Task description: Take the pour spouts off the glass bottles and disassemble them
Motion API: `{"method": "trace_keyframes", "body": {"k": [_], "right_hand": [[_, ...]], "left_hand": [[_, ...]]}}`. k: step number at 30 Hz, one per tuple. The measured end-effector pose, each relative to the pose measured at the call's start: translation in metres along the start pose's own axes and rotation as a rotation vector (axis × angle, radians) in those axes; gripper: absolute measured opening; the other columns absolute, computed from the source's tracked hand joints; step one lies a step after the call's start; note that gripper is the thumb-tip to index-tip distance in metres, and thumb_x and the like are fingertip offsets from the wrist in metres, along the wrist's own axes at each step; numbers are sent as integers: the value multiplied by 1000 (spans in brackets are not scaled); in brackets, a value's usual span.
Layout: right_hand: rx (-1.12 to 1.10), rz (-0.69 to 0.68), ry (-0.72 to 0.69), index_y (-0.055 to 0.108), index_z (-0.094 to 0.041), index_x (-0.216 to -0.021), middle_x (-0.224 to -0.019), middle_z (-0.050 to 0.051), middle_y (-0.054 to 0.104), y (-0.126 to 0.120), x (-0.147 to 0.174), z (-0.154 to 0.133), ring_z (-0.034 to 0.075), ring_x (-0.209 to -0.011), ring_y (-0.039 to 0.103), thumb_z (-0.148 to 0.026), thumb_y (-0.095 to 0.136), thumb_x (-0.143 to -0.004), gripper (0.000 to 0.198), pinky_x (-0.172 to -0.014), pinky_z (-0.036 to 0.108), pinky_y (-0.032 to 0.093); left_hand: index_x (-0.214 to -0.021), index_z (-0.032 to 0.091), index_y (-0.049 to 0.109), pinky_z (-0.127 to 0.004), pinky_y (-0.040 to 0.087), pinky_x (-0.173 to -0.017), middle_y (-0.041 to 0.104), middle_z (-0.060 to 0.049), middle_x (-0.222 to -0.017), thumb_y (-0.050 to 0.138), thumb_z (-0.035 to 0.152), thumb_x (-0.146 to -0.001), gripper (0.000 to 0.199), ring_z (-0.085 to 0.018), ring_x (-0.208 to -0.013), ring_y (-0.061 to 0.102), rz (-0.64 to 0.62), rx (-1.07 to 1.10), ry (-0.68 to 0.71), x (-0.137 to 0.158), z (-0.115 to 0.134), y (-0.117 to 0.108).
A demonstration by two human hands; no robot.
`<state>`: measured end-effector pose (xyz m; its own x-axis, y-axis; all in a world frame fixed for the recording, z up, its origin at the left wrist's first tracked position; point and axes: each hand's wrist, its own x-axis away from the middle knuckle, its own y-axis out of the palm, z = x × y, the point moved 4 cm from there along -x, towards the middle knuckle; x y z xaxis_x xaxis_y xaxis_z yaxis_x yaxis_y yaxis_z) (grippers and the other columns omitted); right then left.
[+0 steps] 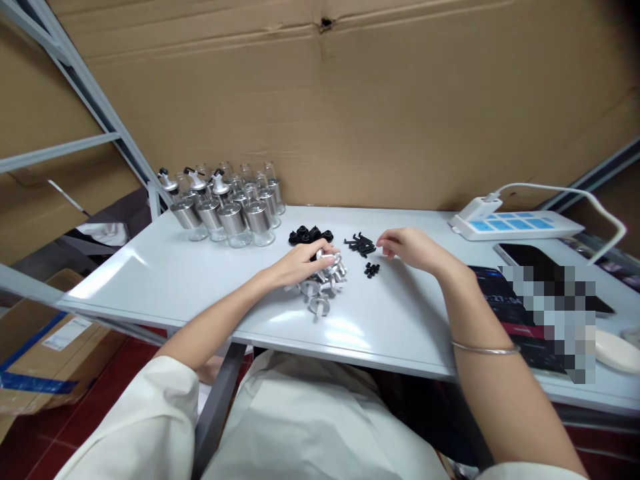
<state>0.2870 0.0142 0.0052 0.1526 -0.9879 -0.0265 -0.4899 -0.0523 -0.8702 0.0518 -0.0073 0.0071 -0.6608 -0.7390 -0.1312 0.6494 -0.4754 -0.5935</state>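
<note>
Nearest, down at six o'clock, pale cream cloth (320, 427), just below the near edge of the glossy grey-white tabletop (400, 327). Out at four, a thin silver bangle (486, 349). And right at the dial's centre, a loose heap of silver metal pieces with flat round discs and short stems (319, 305). Over its far side, the left hand (303, 261), fingers curled, touching the heap; impossible to tell whether gripping a piece. On to two o'clock: the right hand (413, 248), fingertips bent close together; impossible to tell whether pinching anything. Just beside those fingertips, between the hands, stubby little black pieces (371, 270), then, slightly farther, thin bent black tubes (361, 245). At twelve, just beyond the left hand, a bunch of round black caps (311, 235). Toward two, well apart, a long white power strip with blue panels (515, 227). Back at ten, packed upright, clear glass bottles with brushed-steel sleeves (233, 218), three topped by silver-and-black pourers (220, 187). Farthest, high at twelve, a tall brown cardboard wall (350, 120).
</note>
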Motion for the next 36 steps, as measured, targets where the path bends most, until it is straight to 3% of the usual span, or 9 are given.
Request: {"method": "trace_keyframes", "body": {"k": [3, 6, 12, 19, 28, 36], "right_hand": [[-101, -100, 85, 57, -18, -74, -69, 5, 69, 0, 3, 7, 16, -64, 63, -24, 45, -83, 16, -67, 27, 45], [-163, -119, 132, 53, -19, -76, -72, 5, 69, -1, 4, 12, 15, -65, 63, -26, 49, -81, 9, -65, 26, 45], [85, -96, 0, 63, -20, -68, -65, 1, 58, -3, 2, 8, 14, -62, 51, -29, 60, -69, 10, -57, 24, 38], [62, -249, 64, 66, -18, -77, -65, 0, 65, 10, 1, 12, 14, -62, 57, -13, 53, -67, 17, -60, 23, 43], [59, -311, 13, 70, -17, -91, -81, 3, 71, 14, 1, 4, 17, -78, 64, -9, 51, -66, 32, -72, 24, 48], [-14, -375, -76, 65, -18, -105, -100, 8, 65, 13, 10, -7, 24, -88, 60, -34, 71, -56, 52, -77, 32, 49]], "left_hand": [[-96, 20, 52, -34, 41, -91, 60, -6, -125, 44, 44, -89, 26, -21, -108, 58, -62, -41, -1, 1, 1, 4], [-97, 19, 52, -32, 42, -86, 63, -7, -119, 44, 44, -89, 27, -20, -102, 59, -28, -78, 5, 1, 2, 4], [-94, 19, 52, -27, 41, -73, 64, -3, -98, 45, 46, -89, 29, -16, -82, 58, 34, -115, 3, 0, 2, 3], [-94, 19, 51, -26, 40, -72, 61, -1, -93, 45, 47, -88, 29, -15, -80, 55, 30, -98, 6, 0, 2, 3], [-95, 18, 51, -26, 40, -77, 59, -2, -95, 45, 46, -88, 29, -16, -84, 54, 47, -131, 39, 0, 3, 3], [-95, 18, 53, -27, 41, -75, 60, -3, -96, 47, 47, -86, 31, -17, -86, 55, 107, -129, 52, 0, 6, 0]]}}
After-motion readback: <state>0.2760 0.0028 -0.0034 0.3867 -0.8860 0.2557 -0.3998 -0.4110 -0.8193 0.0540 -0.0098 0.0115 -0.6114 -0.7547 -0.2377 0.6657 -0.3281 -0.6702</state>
